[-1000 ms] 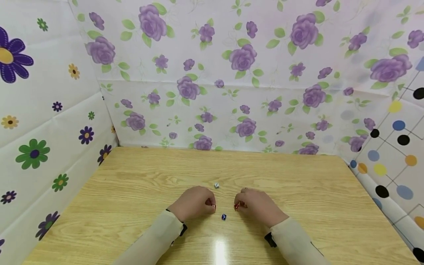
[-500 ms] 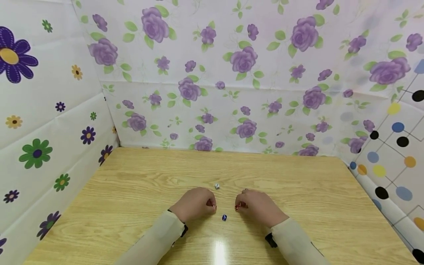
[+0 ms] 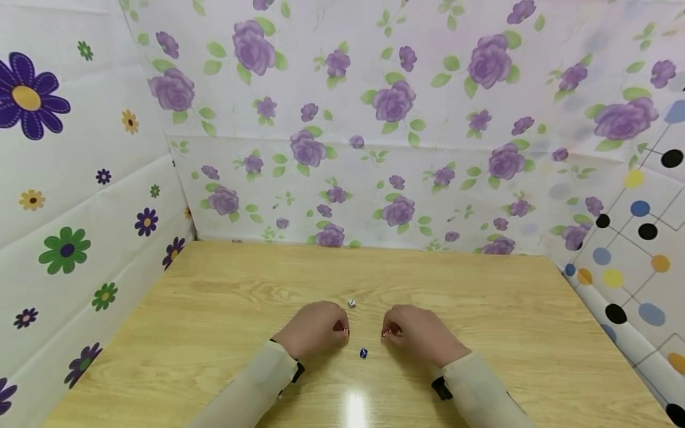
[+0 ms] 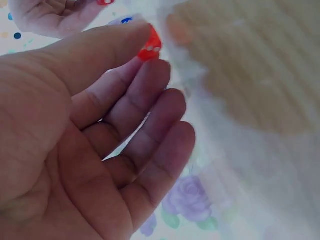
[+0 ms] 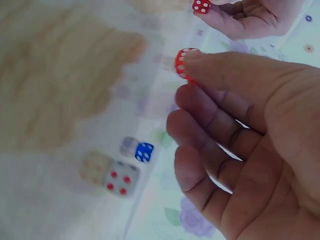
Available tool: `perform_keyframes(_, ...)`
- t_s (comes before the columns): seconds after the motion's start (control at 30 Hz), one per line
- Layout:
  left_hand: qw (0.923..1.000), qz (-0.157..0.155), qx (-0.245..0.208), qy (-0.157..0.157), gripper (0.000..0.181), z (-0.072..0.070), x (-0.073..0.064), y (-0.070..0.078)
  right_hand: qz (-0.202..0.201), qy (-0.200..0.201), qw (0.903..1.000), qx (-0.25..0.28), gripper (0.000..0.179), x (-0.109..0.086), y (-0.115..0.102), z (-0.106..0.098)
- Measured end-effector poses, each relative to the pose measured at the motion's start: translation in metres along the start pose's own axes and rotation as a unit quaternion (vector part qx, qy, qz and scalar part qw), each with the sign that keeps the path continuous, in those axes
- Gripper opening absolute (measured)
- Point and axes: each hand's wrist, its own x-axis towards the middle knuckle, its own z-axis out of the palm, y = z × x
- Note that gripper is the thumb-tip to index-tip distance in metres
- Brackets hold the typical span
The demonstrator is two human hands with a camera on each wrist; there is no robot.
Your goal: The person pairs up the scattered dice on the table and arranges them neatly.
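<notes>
My left hand (image 3: 316, 328) pinches a small red die (image 4: 151, 46) between thumb and index fingertip, with the other fingers loosely bent beside it. Opposite it, my right hand (image 3: 423, 334) pinches a second red die (image 5: 183, 62), whose white pips show beside the thumb tip. A narrow gap separates the two hands, low over the table. A blue die (image 3: 363, 353) lies on the wood between them, nearer to me. Farther off, past the left fingertips, lies a white die (image 3: 351, 303) with red pips facing the right wrist camera.
The light wooden table (image 3: 257, 273) has a glossy light reflection (image 3: 355, 407) at its near side. A sheet with purple roses (image 3: 393, 102) hangs along the back edge. Flower-patterned (image 3: 64, 249) and dotted (image 3: 634, 261) sheets stand at the left and right sides.
The head view has tilted up slightly. The right hand's fingers and the red die in them have turned a little. The left hand, the blue die and the white die stay in place.
</notes>
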Motion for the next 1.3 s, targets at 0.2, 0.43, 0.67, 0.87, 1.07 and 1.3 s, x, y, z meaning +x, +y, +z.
perform_keyframes(0.2, 0.9978, 0.009, 0.015, 0.064, 0.008, -0.017, -0.004, 0.000, 0.015, 0.036, 0.9992, 0.010, 0.009, -0.009, 0.009, -0.019)
perform_keyframes(0.43, 0.9926, 0.032, 0.022, 0.115, 0.009, -0.031, -0.006, 0.004, 0.008, 0.067, 0.9977, 0.005, 0.010, -0.021, 0.020, -0.035)
perform_keyframes(0.67, 0.9949, 0.034, 0.014, 0.094, 0.005, -0.031, -0.005, 0.005, 0.016, 0.058, 0.9981, 0.013, 0.010, -0.030, 0.026, -0.040)
perform_keyframes(0.87, 0.9965, 0.028, -0.002, 0.078, 0.009, -0.026, -0.005, 0.003, 0.005, 0.055, 0.9984, 0.014, 0.013, -0.031, 0.029, -0.041)
perform_keyframes(1.07, 0.9976, 0.022, -0.002, 0.065, 0.003, -0.024, -0.006, 0.004, -0.003, 0.053, 0.9985, 0.014, 0.015, -0.033, 0.030, -0.041)
perform_keyframes(1.3, 0.9982, 0.033, -0.007, 0.049, 0.007, -0.025, -0.004, 0.005, -0.002, 0.044, 0.9990, 0.011, 0.014, -0.033, 0.031, -0.042)
